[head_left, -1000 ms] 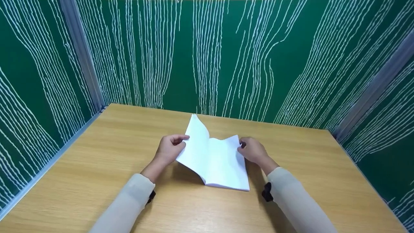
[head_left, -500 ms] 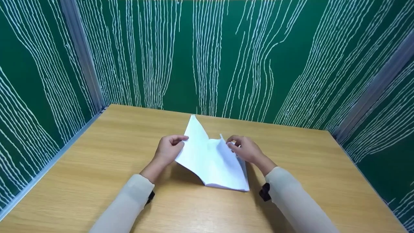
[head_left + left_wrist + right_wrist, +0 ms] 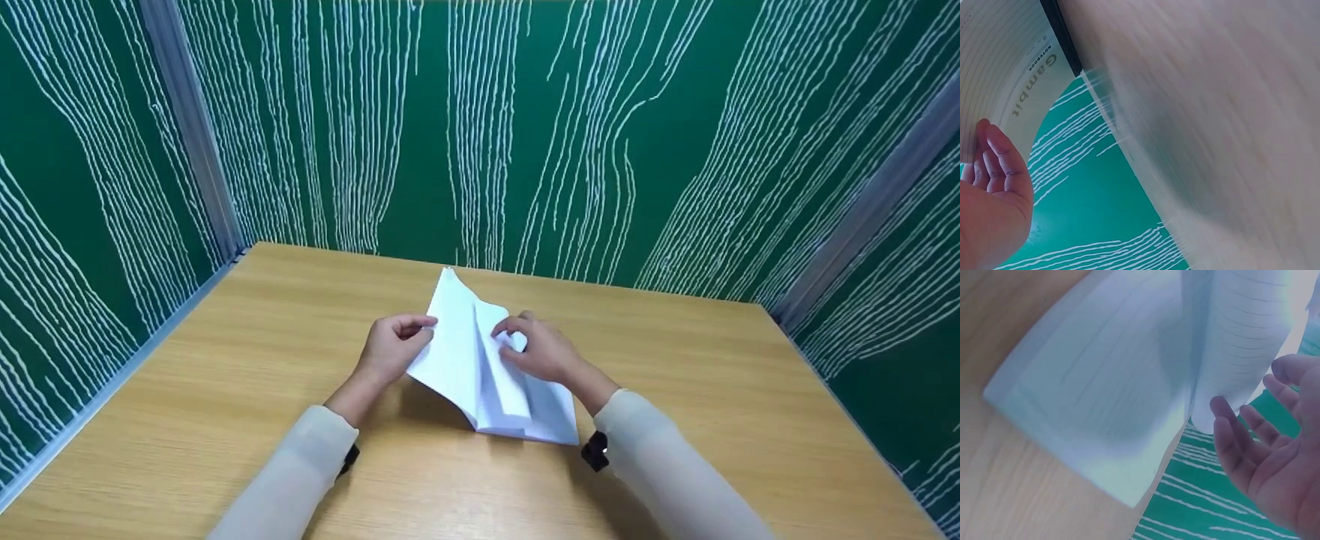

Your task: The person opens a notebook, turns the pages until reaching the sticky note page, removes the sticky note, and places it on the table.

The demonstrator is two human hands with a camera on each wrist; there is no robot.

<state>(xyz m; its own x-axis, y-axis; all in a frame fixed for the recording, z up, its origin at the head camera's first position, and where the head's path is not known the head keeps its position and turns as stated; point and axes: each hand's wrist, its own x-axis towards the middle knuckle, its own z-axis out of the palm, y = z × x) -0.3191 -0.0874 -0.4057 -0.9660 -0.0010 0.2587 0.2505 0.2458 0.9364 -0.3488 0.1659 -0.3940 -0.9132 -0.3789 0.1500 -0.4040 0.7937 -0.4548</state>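
A notebook with white lined pages (image 3: 450, 352) lies spread on the table, its left side lifted and tilted. My left hand (image 3: 394, 346) pinches that side's outer edge. In the left wrist view, my left fingers rest against the cover (image 3: 1027, 84), printed "Gambit" and "NOTEBOOK". One curved page (image 3: 504, 382) stands over the right half of the notebook. My right hand (image 3: 541, 349) is at this page, thumb and forefinger apart. From the right wrist, the relaxed right fingers (image 3: 1235, 439) appear to touch the bent page (image 3: 1247, 337) without curling round it.
The wooden table (image 3: 247, 360) reaches back to a green wall (image 3: 427, 150) with wavy white lines. Grey posts (image 3: 191, 127) stand at the corners. A small black device (image 3: 596, 451) sits at the right wrist.
My right hand has moved left from the notebook's right edge, and a page has swung leftward with it. The left hand keeps its hold in nearly the same place.
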